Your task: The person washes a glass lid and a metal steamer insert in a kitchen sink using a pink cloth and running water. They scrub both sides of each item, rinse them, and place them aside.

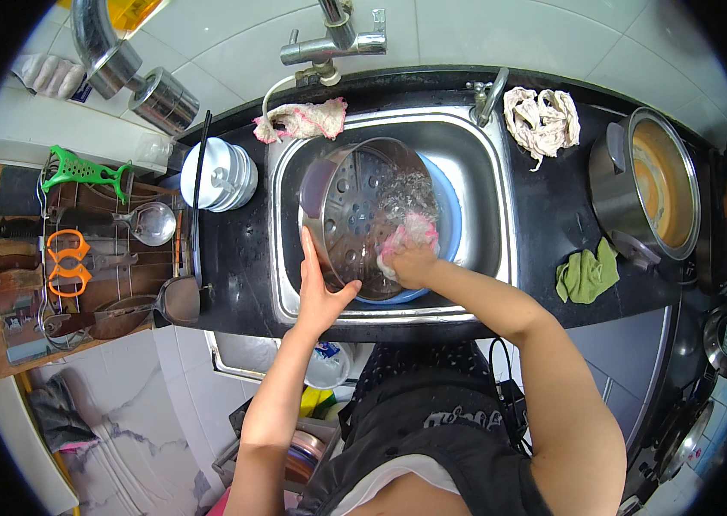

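Observation:
A round steel steamer pot with a perforated bottom (354, 193) stands tilted in the sink (479, 168), over a light blue basin (450, 203). My left hand (323, 287) holds the pot's near left rim, thumb inside and fingers along the outer wall, just below a dark handle (319, 188). Inside the pot, my right hand (410, 261) grips a pink and white cloth (416, 233) against the wet wall, its fingers partly hidden by the cloth. Splashing water shows beside and above the cloth.
White bowls (216, 174) and black chopsticks (201, 168) stand left of the sink, near a utensil rack (112, 258). Behind are a faucet (489, 100) and a pink-edged cloth (312, 119). To the right lie a beige cloth (541, 122), a green cloth (588, 272) and a large steel pot (615, 187).

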The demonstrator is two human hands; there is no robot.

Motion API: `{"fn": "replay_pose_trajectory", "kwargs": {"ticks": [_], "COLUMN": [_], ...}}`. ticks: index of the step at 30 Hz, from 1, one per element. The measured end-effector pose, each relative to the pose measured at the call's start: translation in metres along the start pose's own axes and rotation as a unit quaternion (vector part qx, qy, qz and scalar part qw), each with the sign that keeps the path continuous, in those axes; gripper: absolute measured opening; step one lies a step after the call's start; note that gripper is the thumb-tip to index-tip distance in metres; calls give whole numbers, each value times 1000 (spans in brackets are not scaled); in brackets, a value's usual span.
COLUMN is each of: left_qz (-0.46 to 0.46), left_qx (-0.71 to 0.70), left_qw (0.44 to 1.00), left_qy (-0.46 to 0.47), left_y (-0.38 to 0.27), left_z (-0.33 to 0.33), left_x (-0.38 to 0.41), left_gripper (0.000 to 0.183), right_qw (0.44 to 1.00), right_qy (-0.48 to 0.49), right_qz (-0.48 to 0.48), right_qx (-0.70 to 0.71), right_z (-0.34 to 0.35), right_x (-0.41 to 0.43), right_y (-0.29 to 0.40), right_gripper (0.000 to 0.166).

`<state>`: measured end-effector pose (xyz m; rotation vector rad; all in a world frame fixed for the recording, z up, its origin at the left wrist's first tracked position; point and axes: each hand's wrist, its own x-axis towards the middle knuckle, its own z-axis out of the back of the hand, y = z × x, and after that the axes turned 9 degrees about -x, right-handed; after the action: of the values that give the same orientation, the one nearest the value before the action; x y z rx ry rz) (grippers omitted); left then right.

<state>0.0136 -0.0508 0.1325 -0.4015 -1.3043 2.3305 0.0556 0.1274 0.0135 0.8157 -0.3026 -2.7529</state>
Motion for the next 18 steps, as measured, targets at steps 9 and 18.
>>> {"fn": "replay_pose_trajectory", "kwargs": {"ticks": [9, 18], "left_qz": [98, 52], "left_qx": [-114, -173], "left_qw": [986, 983], "left_qy": [74, 26], "left_y": [-14, 5], "left_z": [10, 0], "left_x": [-6, -9], "left_gripper": [118, 114], "right_qw": [732, 722], "right_qy": [81, 25], "right_qz": [51, 123], "right_qx": [675, 680], "right_z": [84, 71], "right_x": [5, -19], "right_y": [39, 58], "right_gripper": [23, 3]}}
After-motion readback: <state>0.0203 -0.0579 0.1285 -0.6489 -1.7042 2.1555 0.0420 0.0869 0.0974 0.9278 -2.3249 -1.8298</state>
